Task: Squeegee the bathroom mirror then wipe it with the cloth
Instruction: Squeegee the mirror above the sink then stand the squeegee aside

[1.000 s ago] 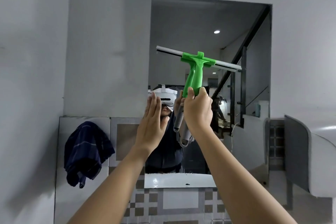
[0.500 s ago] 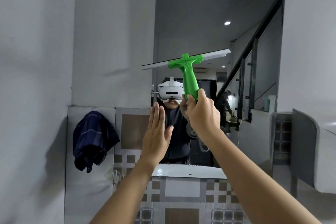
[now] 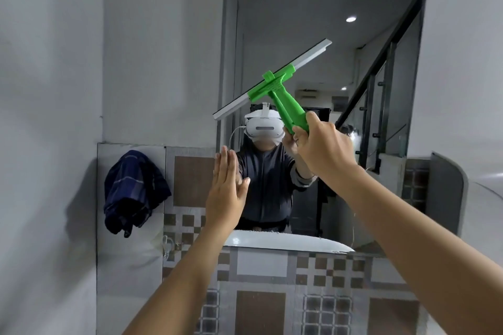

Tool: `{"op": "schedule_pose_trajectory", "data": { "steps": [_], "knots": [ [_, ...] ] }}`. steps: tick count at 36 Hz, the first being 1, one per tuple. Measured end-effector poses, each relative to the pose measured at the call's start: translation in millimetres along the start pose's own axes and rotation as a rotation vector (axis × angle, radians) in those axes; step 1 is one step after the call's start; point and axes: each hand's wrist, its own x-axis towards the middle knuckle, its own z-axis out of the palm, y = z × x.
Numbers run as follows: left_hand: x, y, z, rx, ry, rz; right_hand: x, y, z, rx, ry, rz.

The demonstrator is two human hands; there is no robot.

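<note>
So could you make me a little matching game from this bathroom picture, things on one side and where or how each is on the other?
Things:
1. squeegee
2. cloth
3. left hand
4. mirror

States:
A. hanging on the wall, left of the mirror
B. open, fingers flat and upward
C. tilted, handle gripped by the right hand
D. reflecting a staircase railing

Pairs: 1-C, 2-A, 3-B, 4-D

My left hand (image 3: 227, 193) is flat by the mirror's (image 3: 313, 22) lower left edge, perhaps touching it. Above the tilted squeegee (image 3: 275, 84) I see bare glass. The cloth (image 3: 134, 190) hangs on the wall, well left, nothing before it.
</note>
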Motion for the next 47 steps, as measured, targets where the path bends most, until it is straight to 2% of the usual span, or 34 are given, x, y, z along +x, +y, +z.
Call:
{"op": "schedule_pose_trajectory", "data": {
  "steps": [11,22,31,47],
  "knots": [
    [-1,3,0,0.053,-0.018,-0.016,19,40,-35,-0.211,0.007,-0.201],
    [1,-3,1,0.165,-0.039,-0.018,17,96,-51,-0.262,0.047,-0.259],
    [1,-3,5,0.193,-0.067,-0.04,7,124,-64,-0.287,0.054,-0.228],
    [-1,0,-5,0.11,-0.104,-0.022,-24,118,-68,-0.297,-0.015,0.059]
  ]
}}
